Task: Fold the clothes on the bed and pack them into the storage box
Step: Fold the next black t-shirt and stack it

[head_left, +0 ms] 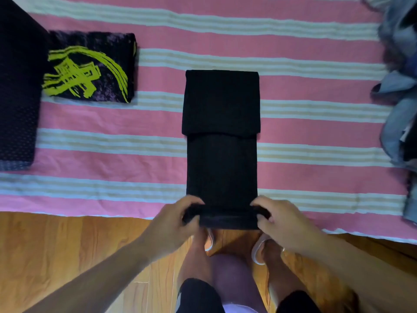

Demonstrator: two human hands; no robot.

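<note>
Only hands (225,219) pinching black garment (222,136); no legible writing.

Bare forearms, black shorts (198,297), white slippers (259,249)

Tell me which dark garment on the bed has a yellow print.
The folded garment with the yellow print, left of the plain black garment both hands hold.

The scene is lit softly and evenly from above, and no glare is seen. The black garment (222,141) is rendered so dark that its folds are barely told apart. Wide-angle bending is seen along the bed (112,163) stripes. The clothes pile (399,86) at the right edge is smeared by blur.
</note>
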